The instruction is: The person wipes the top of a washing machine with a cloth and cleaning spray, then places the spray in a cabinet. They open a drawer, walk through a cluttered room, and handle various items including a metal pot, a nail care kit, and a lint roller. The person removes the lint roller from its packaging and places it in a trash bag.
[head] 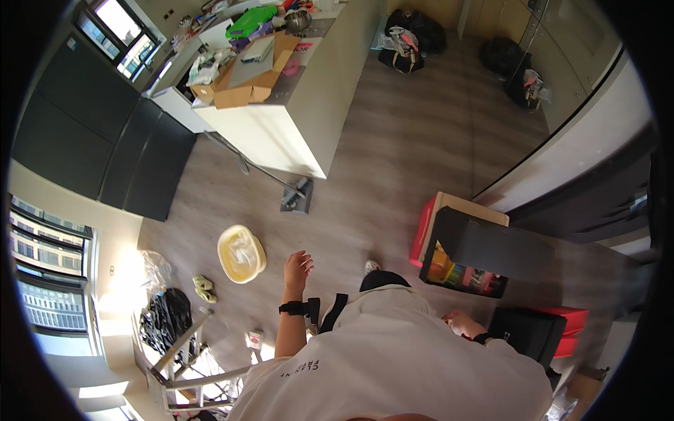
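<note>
My left hand (299,269) is raised over the floor on my left, fingers loosely bent and apart, with nothing in it. Nearest to it stands a pale yellow plastic tub (258,252) with a whitish plastic bag (242,252) inside. My right hand (460,322) hangs low beside my shirt, partly hidden, and I cannot tell whether it holds anything. Just beyond that hand is a black box (518,331) with red boxes (571,321) beside it. Farther forward on the right, an open black box (463,279) holds several colourful items under its raised dark lid (500,247).
A broom and dustpan (296,197) stand by the white counter (263,137), which bears an open cardboard box (253,79). A metal stepladder (205,379), black plastic bags (166,318) and green shoes (204,289) are at left. A mirrored panel (558,63) rises at right.
</note>
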A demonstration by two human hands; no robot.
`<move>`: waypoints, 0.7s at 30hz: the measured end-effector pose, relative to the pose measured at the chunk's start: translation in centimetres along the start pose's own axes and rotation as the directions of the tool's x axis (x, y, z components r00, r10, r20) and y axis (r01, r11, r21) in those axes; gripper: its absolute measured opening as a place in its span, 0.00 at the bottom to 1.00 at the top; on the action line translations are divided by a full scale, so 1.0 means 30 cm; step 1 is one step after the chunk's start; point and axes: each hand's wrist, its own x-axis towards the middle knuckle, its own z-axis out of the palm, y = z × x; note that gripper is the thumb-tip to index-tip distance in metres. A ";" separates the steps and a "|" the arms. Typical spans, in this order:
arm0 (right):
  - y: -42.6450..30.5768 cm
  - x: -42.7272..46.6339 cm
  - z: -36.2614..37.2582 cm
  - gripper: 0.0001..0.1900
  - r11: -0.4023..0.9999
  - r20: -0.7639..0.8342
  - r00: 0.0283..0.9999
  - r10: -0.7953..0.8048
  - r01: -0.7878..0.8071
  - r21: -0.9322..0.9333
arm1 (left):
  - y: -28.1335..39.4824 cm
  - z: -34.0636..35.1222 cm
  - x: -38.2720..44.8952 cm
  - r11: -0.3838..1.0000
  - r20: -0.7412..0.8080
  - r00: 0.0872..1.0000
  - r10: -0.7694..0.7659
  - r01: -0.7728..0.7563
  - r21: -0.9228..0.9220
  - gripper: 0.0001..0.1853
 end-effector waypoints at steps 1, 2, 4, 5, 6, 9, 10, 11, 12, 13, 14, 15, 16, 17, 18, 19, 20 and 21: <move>-0.066 0.018 0.049 0.14 0.986 -0.030 0.999 -0.026 0.021 -0.165 | 0.057 0.048 0.038 0.999 0.033 0.999 0.001 -0.002 0.039 0.14; -0.134 0.036 0.100 0.12 0.980 -0.083 0.996 0.010 -0.026 -0.197 | 0.112 0.097 0.079 0.997 0.057 0.998 0.017 -0.022 0.078 0.14; -0.257 0.055 0.186 0.10 0.956 -0.182 0.983 -0.039 -0.016 -0.294 | 0.205 0.208 0.169 0.987 0.104 0.994 0.046 -0.061 0.150 0.13; -0.302 0.055 0.209 0.09 0.935 -0.133 0.979 -0.157 0.104 -0.338 | 0.240 0.261 0.211 0.983 0.131 0.991 0.030 -0.053 0.176 0.13; -0.337 0.063 0.218 0.09 0.957 -0.197 0.979 -0.051 -0.009 -0.291 | 0.269 0.318 0.254 0.979 0.157 0.988 0.013 -0.044 0.200 0.13; -0.349 0.105 0.227 0.09 0.992 -0.288 0.952 0.102 -0.118 -0.038 | 0.321 0.478 0.386 0.950 0.219 0.974 -0.056 -0.015 0.312 0.12; -0.331 0.137 0.232 0.09 0.940 -0.276 0.961 -0.034 -0.063 -0.336 | 0.331 0.533 0.435 0.935 0.243 0.966 -0.083 -0.010 0.355 0.12; -0.314 0.168 0.227 0.09 0.882 -0.227 0.959 -0.167 0.042 -0.469 | 0.343 0.584 0.486 0.917 0.272 0.957 -0.100 -0.018 0.400 0.12; -0.294 0.215 0.246 0.09 0.897 -0.259 0.953 -0.158 0.029 -0.441 | 0.357 0.634 0.542 0.890 0.305 0.941 -0.150 -0.006 0.456 0.11; -0.282 0.275 0.284 0.08 0.951 -0.360 0.933 -0.014 -0.099 -0.294 | 0.368 0.685 0.598 0.874 0.327 0.929 -0.176 -0.005 0.485 0.11; -0.280 0.333 0.324 0.07 0.993 -0.359 0.933 0.017 -0.057 -0.102 | 0.380 0.743 0.657 0.859 0.346 0.916 -0.201 -0.006 0.512 0.11; -0.290 0.389 0.368 0.07 0.994 -0.404 0.909 0.104 -0.080 0.075 | 0.396 0.801 0.716 0.844 0.366 0.904 -0.222 -0.010 0.537 0.11; -0.325 0.444 0.386 0.07 0.996 -0.460 0.884 0.083 -0.089 0.011 | 0.419 0.859 0.776 0.822 0.393 0.898 -0.198 -0.067 0.566 0.11; -0.376 0.505 0.404 0.08 0.991 -0.506 0.861 0.055 -0.107 -0.076 | 0.440 0.914 0.830 0.799 0.419 0.891 -0.175 -0.120 0.589 0.11; -0.440 0.555 0.423 0.08 0.983 -0.547 0.836 0.032 -0.126 -0.135 | 0.475 0.967 0.883 0.766 0.446 0.883 -0.147 -0.183 0.616 0.11; -0.519 0.606 0.439 0.08 0.974 -0.583 0.813 0.012 -0.142 -0.178 | 0.523 1.024 0.941 0.777 0.504 0.858 -0.093 -0.254 0.576 0.11; -0.601 0.645 0.458 0.08 0.965 -0.612 0.791 -0.009 -0.154 -0.214 | 0.568 1.060 0.984 0.775 0.554 0.832 -0.042 -0.323 0.544 0.11; -0.692 0.690 0.472 0.09 0.957 -0.640 0.768 -0.032 -0.162 -0.242 | 0.629 1.088 1.031 0.740 0.578 0.816 -0.008 -0.383 0.552 0.11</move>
